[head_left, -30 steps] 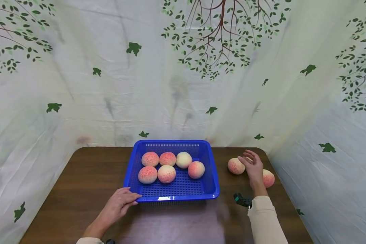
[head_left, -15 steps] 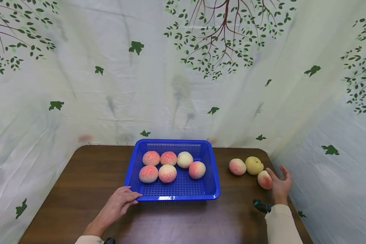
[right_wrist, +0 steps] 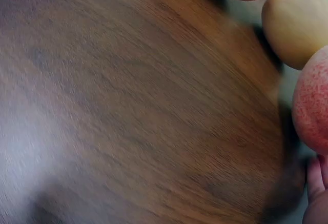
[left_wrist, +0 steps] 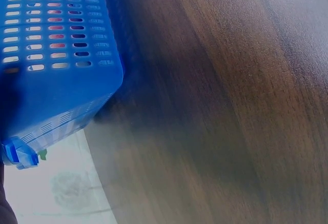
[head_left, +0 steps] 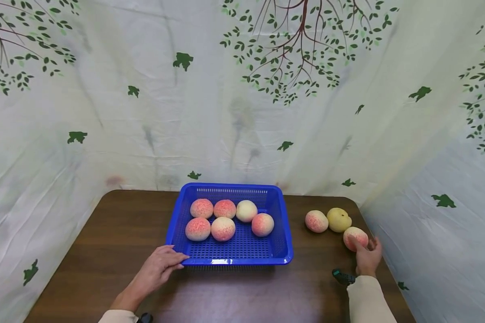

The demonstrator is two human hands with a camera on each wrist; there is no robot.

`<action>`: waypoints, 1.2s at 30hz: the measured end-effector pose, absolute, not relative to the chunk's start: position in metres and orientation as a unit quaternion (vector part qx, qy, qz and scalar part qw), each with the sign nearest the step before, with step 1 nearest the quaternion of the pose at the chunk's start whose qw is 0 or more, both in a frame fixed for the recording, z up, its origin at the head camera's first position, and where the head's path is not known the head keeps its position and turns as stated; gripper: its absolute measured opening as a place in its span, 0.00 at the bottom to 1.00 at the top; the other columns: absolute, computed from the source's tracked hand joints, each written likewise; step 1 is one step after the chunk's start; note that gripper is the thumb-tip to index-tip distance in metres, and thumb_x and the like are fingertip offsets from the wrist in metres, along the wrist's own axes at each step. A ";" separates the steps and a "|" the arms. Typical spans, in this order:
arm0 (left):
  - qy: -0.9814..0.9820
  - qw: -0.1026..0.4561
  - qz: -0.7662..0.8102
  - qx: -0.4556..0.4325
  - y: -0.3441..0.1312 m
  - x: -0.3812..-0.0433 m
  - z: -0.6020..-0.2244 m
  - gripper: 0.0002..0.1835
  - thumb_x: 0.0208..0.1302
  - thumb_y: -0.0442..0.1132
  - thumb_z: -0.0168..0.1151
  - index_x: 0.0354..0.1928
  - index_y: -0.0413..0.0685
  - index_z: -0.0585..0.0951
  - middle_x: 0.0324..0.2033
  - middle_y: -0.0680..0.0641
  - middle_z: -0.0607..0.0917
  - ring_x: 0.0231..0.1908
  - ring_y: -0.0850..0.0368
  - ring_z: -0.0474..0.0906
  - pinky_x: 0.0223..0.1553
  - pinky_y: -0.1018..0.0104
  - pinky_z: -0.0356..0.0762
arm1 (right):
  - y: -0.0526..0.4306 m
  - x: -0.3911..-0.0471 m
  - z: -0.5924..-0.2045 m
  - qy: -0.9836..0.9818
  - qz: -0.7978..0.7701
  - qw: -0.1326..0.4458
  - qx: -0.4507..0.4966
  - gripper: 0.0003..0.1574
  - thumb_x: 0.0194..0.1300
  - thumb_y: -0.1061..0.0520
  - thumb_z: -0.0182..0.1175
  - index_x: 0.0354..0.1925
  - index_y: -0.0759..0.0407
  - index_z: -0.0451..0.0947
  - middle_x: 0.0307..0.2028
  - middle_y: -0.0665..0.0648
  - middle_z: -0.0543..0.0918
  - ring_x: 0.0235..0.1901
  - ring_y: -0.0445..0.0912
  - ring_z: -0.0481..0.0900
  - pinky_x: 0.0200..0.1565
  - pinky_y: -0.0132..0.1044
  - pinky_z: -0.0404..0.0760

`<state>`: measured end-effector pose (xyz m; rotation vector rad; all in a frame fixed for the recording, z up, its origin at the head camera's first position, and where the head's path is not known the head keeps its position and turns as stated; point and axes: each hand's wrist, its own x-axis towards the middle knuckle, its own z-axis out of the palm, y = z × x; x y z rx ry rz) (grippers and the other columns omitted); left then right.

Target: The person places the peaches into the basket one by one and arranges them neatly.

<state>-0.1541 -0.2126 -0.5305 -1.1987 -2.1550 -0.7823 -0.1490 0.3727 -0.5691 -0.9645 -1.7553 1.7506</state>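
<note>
A blue plastic basket (head_left: 284, 233) holds several peaches, most blushed pink and one pale peach (head_left: 246, 211). At its near left corner my left hand (head_left: 158, 269) grips the rim, fingers over the edge and thumb below. On the table's right side, my right hand (head_left: 368, 259) holds a pink-blushed peach (head_left: 357, 237), thumb on its near side and fingers around its right. The right wrist view shows fingertips (right_wrist: 315, 175) against the underside of this peach (right_wrist: 313, 101). Beside it sit a yellow peach (head_left: 338, 220) and another pink-speckled peach (head_left: 316, 221).
The brown wooden table (head_left: 125, 229) has its right edge close to my right hand. Behind it hangs a pale cloth (head_left: 210, 134) printed with branches and leaves. In the left wrist view the basket's slotted side (left_wrist: 61, 88) stands on the wood.
My right hand has moved from above the yellow peach, out to the right, then in onto the nearest peach, which has turned slightly. My left hand stays at the basket's corner.
</note>
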 end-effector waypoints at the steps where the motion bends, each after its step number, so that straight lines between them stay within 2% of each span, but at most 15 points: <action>1: -0.802 0.273 -0.289 -0.445 -0.212 -0.154 -0.530 0.25 0.71 0.52 0.45 0.36 0.41 0.87 0.32 0.49 0.89 0.33 0.55 0.81 0.57 0.68 0.64 | 0.372 -0.149 -0.570 -0.639 0.640 0.235 -0.356 0.60 0.58 0.50 0.70 0.75 0.58 0.43 0.73 0.65 0.51 0.70 0.56 0.51 0.71 0.45 0.54; 5: -0.803 0.273 -0.283 -0.448 -0.211 -0.154 -0.529 0.26 0.71 0.52 0.44 0.36 0.42 0.87 0.32 0.49 0.89 0.33 0.55 0.81 0.53 0.64 0.66 | 0.369 -0.151 -0.574 -0.638 0.638 0.231 -0.364 0.59 0.56 0.48 0.71 0.74 0.60 0.48 0.69 0.63 0.57 0.66 0.52 0.56 0.70 0.41 0.57; 9: -0.801 0.274 -0.282 -0.451 -0.211 -0.156 -0.529 0.26 0.71 0.52 0.44 0.36 0.40 0.87 0.32 0.49 0.89 0.33 0.55 0.81 0.55 0.65 0.65 | 0.369 -0.152 -0.577 -0.638 0.632 0.239 -0.370 0.54 0.57 0.52 0.71 0.72 0.61 0.52 0.62 0.60 0.64 0.60 0.49 0.62 0.66 0.37 0.63; 12: -0.797 0.278 -0.284 -0.454 -0.210 -0.157 -0.530 0.26 0.71 0.51 0.45 0.37 0.40 0.87 0.32 0.49 0.89 0.33 0.55 0.81 0.55 0.65 0.66 | 0.369 -0.151 -0.577 -0.639 0.632 0.237 -0.369 0.52 0.59 0.53 0.69 0.71 0.62 0.52 0.63 0.61 0.64 0.59 0.50 0.63 0.65 0.38 0.64; 17: -0.796 0.279 -0.284 -0.457 -0.209 -0.157 -0.532 0.24 0.71 0.51 0.47 0.37 0.40 0.87 0.32 0.49 0.89 0.32 0.55 0.81 0.55 0.66 0.65 | 0.372 -0.146 -0.577 -0.640 0.632 0.222 -0.377 0.54 0.59 0.49 0.69 0.73 0.62 0.50 0.68 0.64 0.58 0.65 0.54 0.58 0.69 0.44 0.58; 20: -0.798 0.275 -0.283 -0.455 -0.208 -0.156 -0.533 0.24 0.71 0.51 0.47 0.37 0.41 0.87 0.32 0.50 0.89 0.32 0.56 0.81 0.58 0.70 0.63 | 0.375 -0.144 -0.574 -0.624 0.642 0.224 -0.385 0.54 0.57 0.47 0.70 0.72 0.59 0.53 0.68 0.61 0.60 0.66 0.50 0.58 0.68 0.38 0.60; 24: -0.799 0.275 -0.288 -0.450 -0.210 -0.155 -0.535 0.23 0.71 0.51 0.47 0.37 0.43 0.87 0.32 0.51 0.89 0.32 0.56 0.81 0.61 0.73 0.60 | 0.376 -0.144 -0.564 -0.578 0.690 0.235 -0.366 0.47 0.56 0.50 0.72 0.67 0.53 0.59 0.65 0.56 0.63 0.60 0.43 0.64 0.54 0.24 0.73; 28: -0.798 0.275 -0.292 -0.449 -0.211 -0.157 -0.537 0.22 0.70 0.50 0.48 0.37 0.43 0.87 0.33 0.50 0.88 0.33 0.55 0.80 0.62 0.74 0.58 | 0.373 -0.144 -0.551 -0.537 0.731 0.242 -0.345 0.37 0.55 0.54 0.72 0.57 0.46 0.62 0.58 0.53 0.68 0.51 0.39 0.69 0.39 0.18 0.77; 32: -0.797 0.276 -0.294 -0.450 -0.210 -0.158 -0.537 0.22 0.70 0.50 0.48 0.37 0.43 0.87 0.32 0.50 0.88 0.33 0.55 0.80 0.63 0.75 0.57 | 0.366 -0.144 -0.540 -0.513 0.757 0.246 -0.322 0.32 0.55 0.60 0.71 0.51 0.45 0.63 0.49 0.49 0.72 0.46 0.39 0.72 0.37 0.20 0.78; 36: -0.796 0.276 -0.295 -0.452 -0.210 -0.158 -0.537 0.23 0.71 0.50 0.47 0.37 0.43 0.87 0.32 0.50 0.89 0.33 0.55 0.80 0.63 0.76 0.55 | 0.356 -0.144 -0.529 -0.496 0.783 0.250 -0.280 0.30 0.57 0.68 0.68 0.51 0.50 0.66 0.46 0.49 0.75 0.45 0.40 0.74 0.38 0.23 0.80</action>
